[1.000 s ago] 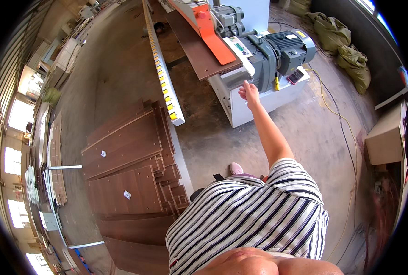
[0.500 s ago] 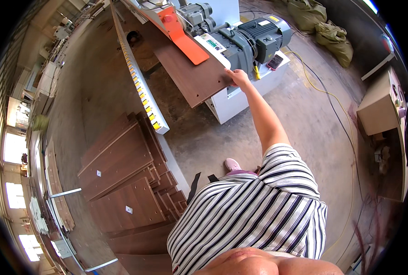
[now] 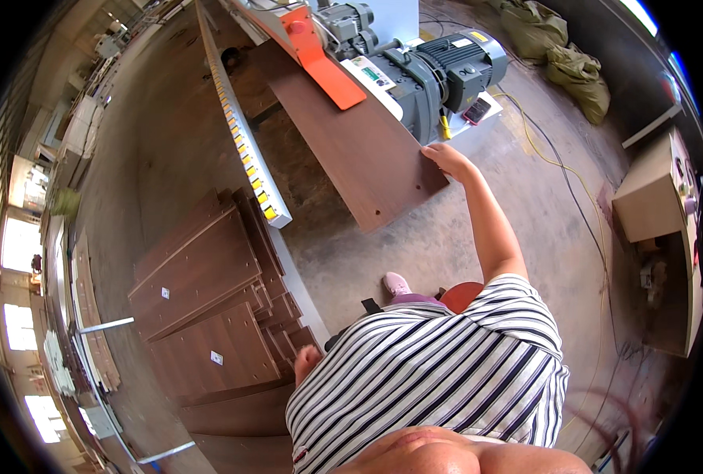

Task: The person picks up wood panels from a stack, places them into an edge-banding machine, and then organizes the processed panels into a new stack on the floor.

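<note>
My right hand (image 3: 448,162), arm stretched forward, grips the near right edge of a long dark-brown wood-grain board (image 3: 367,154). Small holes show near the board's front end, which juts out past the machine. Its far part runs under an orange guard (image 3: 320,63) beside a grey electric motor (image 3: 462,67). Low at my left side is my left hand (image 3: 307,363), next to stacked brown panels (image 3: 201,276). Its fingers are small, blurred and partly hidden, so their pose is unclear.
A rail with yellow rollers (image 3: 248,166) stands left of the board. On the machine's base lies a phone (image 3: 476,110). Yellow and dark cables (image 3: 561,162) cross the floor at right, near a beige cabinet (image 3: 648,201). Green sacks (image 3: 576,79) sit at far right.
The board has come nearer to me and to the right, with my right hand on its edge. My left hand has come into view beside the panels. A red round shape now shows by my lap.
</note>
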`<state>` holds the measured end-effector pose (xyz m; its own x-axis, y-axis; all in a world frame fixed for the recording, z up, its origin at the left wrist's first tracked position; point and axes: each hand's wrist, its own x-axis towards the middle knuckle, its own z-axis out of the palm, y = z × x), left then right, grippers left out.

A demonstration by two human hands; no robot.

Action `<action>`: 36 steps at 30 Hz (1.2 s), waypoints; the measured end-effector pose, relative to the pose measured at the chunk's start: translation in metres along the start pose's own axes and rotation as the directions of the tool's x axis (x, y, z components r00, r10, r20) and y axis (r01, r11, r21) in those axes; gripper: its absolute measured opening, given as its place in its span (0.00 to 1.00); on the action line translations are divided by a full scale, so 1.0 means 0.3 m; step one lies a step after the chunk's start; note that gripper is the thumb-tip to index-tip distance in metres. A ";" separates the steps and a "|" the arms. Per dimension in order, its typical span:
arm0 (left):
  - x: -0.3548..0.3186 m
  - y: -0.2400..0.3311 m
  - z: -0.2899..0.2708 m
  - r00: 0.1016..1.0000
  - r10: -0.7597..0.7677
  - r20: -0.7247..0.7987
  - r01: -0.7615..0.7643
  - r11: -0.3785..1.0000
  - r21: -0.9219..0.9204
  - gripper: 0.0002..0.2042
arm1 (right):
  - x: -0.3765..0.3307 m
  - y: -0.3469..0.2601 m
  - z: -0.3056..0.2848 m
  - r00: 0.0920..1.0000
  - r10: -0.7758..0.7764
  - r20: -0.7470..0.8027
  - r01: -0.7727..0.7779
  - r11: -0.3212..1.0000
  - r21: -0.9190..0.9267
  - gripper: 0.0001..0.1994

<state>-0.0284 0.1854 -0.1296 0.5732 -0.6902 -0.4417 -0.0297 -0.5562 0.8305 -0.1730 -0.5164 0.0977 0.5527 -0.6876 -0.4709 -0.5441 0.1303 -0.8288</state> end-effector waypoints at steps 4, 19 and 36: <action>0.095 0.552 0.053 0.974 -0.104 -0.201 0.073 0.985 -0.157 0.16 | 0.103 0.036 0.036 0.991 -0.122 -0.059 0.116 0.988 -0.099 0.23; 0.184 0.748 0.245 0.969 0.127 0.212 -0.103 0.987 -0.121 0.16 | 0.021 0.117 0.067 0.932 -0.275 -0.235 0.144 0.877 -0.458 0.27; 0.294 0.972 0.356 0.921 0.064 0.383 0.224 0.719 -0.658 0.24 | -0.233 0.276 0.137 0.884 -0.098 -0.457 -0.033 0.963 -0.269 0.33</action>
<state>-0.0740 -0.0872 0.0373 0.2124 -0.8492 -0.4834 0.6459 -0.2492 0.7216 -0.2307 -0.4280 0.0495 0.2535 -0.9470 -0.1975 -0.7118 -0.0443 -0.7010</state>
